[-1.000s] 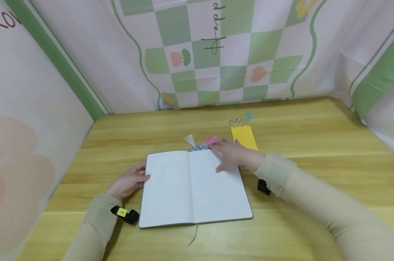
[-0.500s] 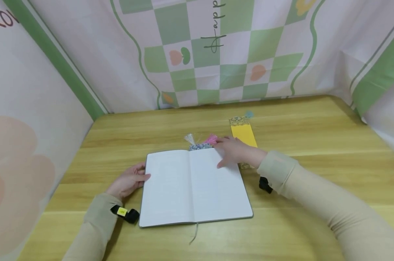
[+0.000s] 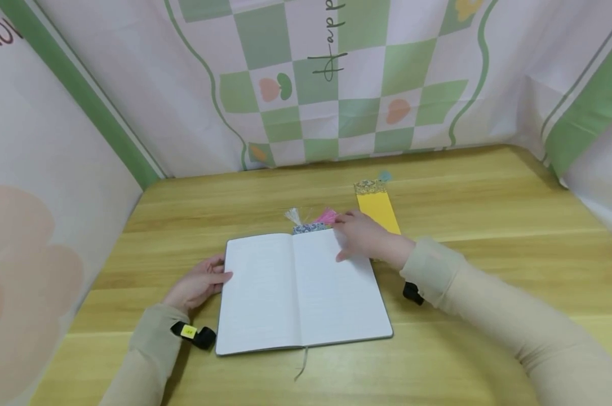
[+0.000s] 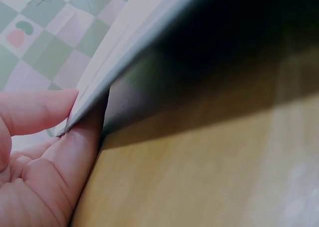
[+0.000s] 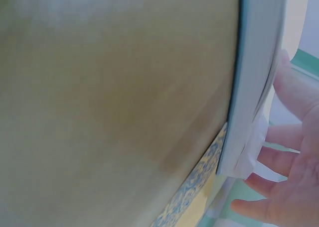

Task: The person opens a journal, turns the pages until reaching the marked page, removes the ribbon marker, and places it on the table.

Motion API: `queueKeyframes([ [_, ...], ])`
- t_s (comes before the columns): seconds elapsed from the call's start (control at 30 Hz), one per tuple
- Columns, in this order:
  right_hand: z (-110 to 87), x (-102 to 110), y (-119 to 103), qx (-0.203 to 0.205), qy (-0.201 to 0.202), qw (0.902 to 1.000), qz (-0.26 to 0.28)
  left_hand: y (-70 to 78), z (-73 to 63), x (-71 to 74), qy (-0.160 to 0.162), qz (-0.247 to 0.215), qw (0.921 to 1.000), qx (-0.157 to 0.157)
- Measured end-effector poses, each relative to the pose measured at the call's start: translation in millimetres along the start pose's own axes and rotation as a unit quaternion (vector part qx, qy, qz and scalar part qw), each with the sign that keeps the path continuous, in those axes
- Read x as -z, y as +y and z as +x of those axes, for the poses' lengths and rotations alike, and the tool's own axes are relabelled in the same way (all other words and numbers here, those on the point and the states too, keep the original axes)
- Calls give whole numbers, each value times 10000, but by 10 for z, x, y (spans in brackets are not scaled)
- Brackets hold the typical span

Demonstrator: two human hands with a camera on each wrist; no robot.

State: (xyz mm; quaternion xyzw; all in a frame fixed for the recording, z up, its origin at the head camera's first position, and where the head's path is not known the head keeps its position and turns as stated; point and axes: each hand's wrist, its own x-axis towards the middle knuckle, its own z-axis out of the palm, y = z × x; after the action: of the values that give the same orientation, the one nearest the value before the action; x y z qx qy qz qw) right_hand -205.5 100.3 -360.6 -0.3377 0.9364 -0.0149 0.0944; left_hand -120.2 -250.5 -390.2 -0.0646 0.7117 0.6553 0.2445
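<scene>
An open notebook [image 3: 262, 293] with blank white pages lies on the table. My left hand [image 3: 194, 285] grips its left edge; the left wrist view shows the thumb [image 4: 45, 110] on top and fingers beneath the cover. Over the upper right corner of the right page rests my right hand [image 3: 362, 237]. In the right wrist view its fingers [image 5: 276, 160] are spread at the page corner, with the thumb apart from them. A blue patterned bookmark [image 3: 308, 228] pokes out above the notebook, beside a white tassel [image 3: 293, 216] and a pink tassel [image 3: 326, 216].
A yellow bookmark [image 3: 378, 210] with patterned ends lies behind the right hand, partly hidden by it, with a small light-blue tassel [image 3: 385, 176] at its top. A grey ribbon [image 3: 302, 365] trails from the notebook's lower edge. A checked cloth [image 3: 316, 107] hangs behind the wooden table [image 3: 468, 220].
My right hand has shifted slightly right and its fingers have drawn closer together at the page's top corner. The left hand and notebook stay in place.
</scene>
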Motion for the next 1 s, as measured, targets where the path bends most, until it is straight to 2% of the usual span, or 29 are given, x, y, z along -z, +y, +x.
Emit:
queueKeyframes([
  [0.1, -20, 3, -34, 26, 36, 9999, -130, -3, -7, 3, -24, -33, 10000, -15],
  [0.57, -97, 1, -44, 22, 54, 10000, -54, 15, -5, -16, 59, -25, 10000, 35],
  [0.83, -182, -34, -40, 246, 412, 9988, -132, 17, -13, -23, 91, -101, 9999, 91],
  [1.0, -243, -32, -68, 620, 707, 9950, -340, 25, -7, -29, 197, -10, 9997, 105],
])
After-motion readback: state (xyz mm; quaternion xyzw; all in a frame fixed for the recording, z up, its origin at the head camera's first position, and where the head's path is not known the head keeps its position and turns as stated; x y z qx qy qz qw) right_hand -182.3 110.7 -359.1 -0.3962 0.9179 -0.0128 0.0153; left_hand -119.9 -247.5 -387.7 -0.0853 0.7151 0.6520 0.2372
